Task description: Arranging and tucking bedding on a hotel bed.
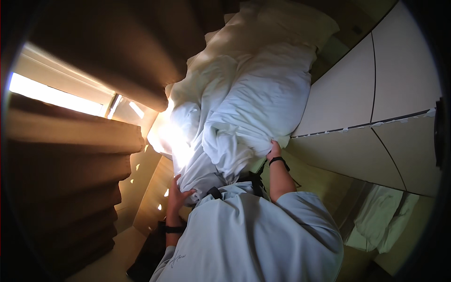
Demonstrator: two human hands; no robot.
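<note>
A white duvet (pixel 263 98) lies rumpled along the bed in front of me, its near end bunched in folds close to my body. My right hand (pixel 274 149) is closed on the duvet's right edge at the near corner. At the left side of the same bunched end is my left hand (pixel 176 193), its thumb and fingers spread wide against the fabric. Some of the left fingers are hidden by the folds. Strong sunlight washes out part of the duvet's left side.
Brown curtains (pixel 70 164) hang at the left, with a bright window gap (pixel 56 94) between them. Pale wall panels (pixel 343 94) rise close along the bed's right side. White cloths (pixel 376 216) appear at the lower right. A dark bag-like shape (pixel 148 254) is beside my left forearm.
</note>
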